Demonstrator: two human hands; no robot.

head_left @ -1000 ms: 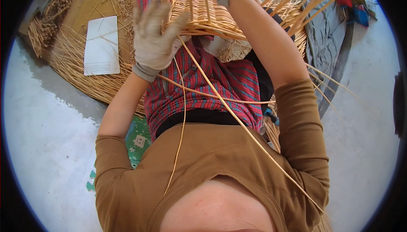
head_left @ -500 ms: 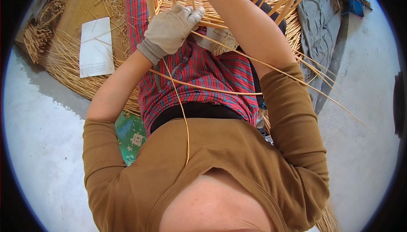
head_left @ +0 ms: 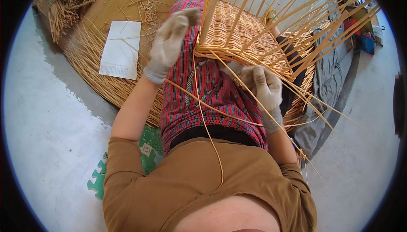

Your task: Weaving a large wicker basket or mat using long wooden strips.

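Observation:
A half-woven wicker basket (head_left: 250, 30), with a flat woven panel and long upright stakes, rests over my lap. My left hand (head_left: 166, 47), in a pale work glove, is raised just left of its near left corner post, fingers stretched out and apart from the weave. Under the near edge is my right hand (head_left: 268, 90), gloved too, with curled fingers; what they grip is hidden. A long wicker strand (head_left: 237, 77) runs from the near edge diagonally past that hand. Another thin strand (head_left: 203, 113) hangs from the left corner onto my shirt.
A wooden board (head_left: 121, 3) with wicker scraps lies at the left, a white paper sheet (head_left: 121, 49) on it. Bundled rods (head_left: 95, 79) curve along its edge. Grey cloth (head_left: 328, 79) and a blue object (head_left: 367, 43) are at the right. A green foam mat (head_left: 150, 143) shows beside me.
My left hand has come off the basket's edge. My right hand has come down from the far side to the near edge. More of the basket and its stakes shows now.

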